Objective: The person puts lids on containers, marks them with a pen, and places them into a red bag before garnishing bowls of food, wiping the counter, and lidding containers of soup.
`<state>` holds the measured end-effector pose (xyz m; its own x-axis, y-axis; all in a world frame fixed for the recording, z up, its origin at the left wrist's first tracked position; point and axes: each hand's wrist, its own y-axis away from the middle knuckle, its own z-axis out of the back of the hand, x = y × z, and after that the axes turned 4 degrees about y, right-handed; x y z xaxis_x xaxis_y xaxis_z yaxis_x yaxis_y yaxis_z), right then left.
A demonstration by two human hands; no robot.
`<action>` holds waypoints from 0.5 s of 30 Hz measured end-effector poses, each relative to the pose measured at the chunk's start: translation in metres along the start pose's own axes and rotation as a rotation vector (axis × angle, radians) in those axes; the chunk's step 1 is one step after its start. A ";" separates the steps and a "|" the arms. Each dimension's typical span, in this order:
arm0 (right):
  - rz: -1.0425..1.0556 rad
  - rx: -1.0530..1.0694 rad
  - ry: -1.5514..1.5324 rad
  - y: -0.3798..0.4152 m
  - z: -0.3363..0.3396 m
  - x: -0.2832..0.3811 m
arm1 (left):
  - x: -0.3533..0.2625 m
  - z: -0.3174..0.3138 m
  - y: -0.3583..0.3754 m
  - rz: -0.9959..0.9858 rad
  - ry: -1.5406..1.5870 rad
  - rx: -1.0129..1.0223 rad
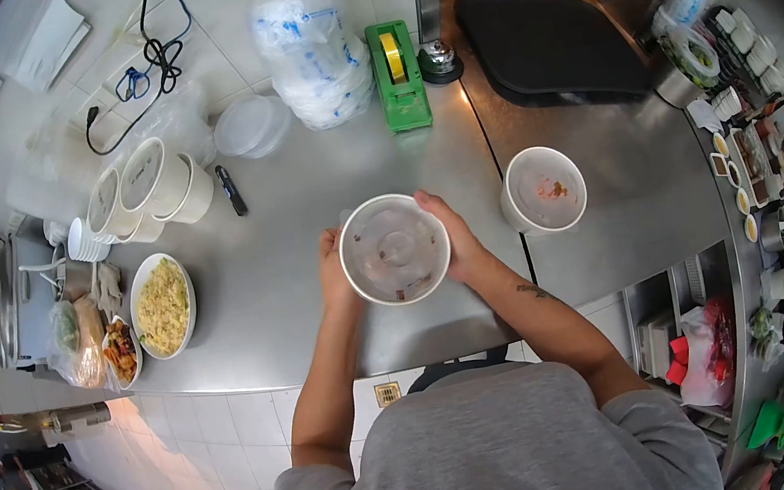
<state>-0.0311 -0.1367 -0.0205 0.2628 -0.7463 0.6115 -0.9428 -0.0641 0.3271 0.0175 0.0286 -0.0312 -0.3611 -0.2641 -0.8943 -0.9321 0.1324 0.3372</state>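
A round white bowl with a translucent lid (pixel 395 249) is held between my two hands over the steel counter. My left hand (pixel 334 268) is wrapped round its left side, and my right hand (pixel 452 235) grips its right side. Dark bits show faintly through the lid. To the right, apart from my hands, stands a second lidded white bowl (pixel 545 189) with reddish-brown bits visible at its lid.
On the steel counter (pixel 277 211) are stacked paper bowls (pixel 152 178), a black marker (pixel 231 189), spare lids (pixel 252 126), wrapped lids (pixel 310 51), a green tape dispenser (pixel 399 76), a bell (pixel 439 60), a black tray (pixel 549 42), a rice dish (pixel 163 307) and a smaller food dish (pixel 121 351).
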 end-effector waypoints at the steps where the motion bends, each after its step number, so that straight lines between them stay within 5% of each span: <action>1: 0.018 -0.022 0.029 -0.006 0.003 -0.003 | 0.015 0.008 -0.016 -0.045 0.033 0.011; 2: 0.036 -0.045 0.059 -0.010 0.006 -0.004 | 0.021 0.013 -0.027 -0.087 0.068 0.024; 5: 0.147 -0.045 0.581 -0.018 0.014 0.001 | -0.008 0.023 -0.050 -0.340 -0.646 0.279; 8: 0.054 -0.012 0.871 -0.020 0.018 0.012 | -0.049 0.029 -0.088 -0.166 -0.819 0.198; 12: -0.015 0.048 0.907 -0.019 0.015 0.017 | -0.094 -0.061 -0.106 -0.274 -0.525 0.217; 15: -0.057 0.081 0.935 -0.017 0.007 0.027 | -0.077 -0.122 -0.155 -0.351 -0.688 0.136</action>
<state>-0.0097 -0.1605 -0.0142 0.3340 0.0922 0.9381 -0.9255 -0.1566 0.3449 0.1862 -0.0880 0.0210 0.0953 0.3326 -0.9382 -0.9604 0.2787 0.0013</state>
